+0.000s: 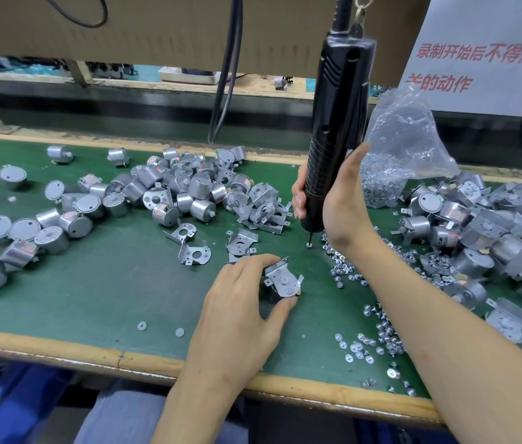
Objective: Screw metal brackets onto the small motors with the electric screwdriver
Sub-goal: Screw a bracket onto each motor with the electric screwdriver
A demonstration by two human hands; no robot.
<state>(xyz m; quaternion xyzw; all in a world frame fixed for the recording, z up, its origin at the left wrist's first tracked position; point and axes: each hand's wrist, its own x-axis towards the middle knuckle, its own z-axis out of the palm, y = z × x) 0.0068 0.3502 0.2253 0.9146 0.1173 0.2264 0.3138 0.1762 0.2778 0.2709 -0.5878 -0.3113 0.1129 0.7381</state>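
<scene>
My left hand (240, 302) grips a small silver motor with a metal bracket (282, 278) laid on top, holding it down on the green mat. My right hand (336, 200) is wrapped round the black electric screwdriver (333, 133), which hangs upright from a cord. The screwdriver's bit tip touches a single screw (309, 244) on the mat, above and right of the held motor. Loose screws (378, 331) lie scattered under my right forearm.
A heap of bare motors (170, 187) and loose brackets (194, 254) covers the mat's left and middle. Bracketed motors (477, 232) pile up at right. A clear plastic bag of screws (404, 149) stands behind my right hand. The wooden table edge (93, 350) runs along the front.
</scene>
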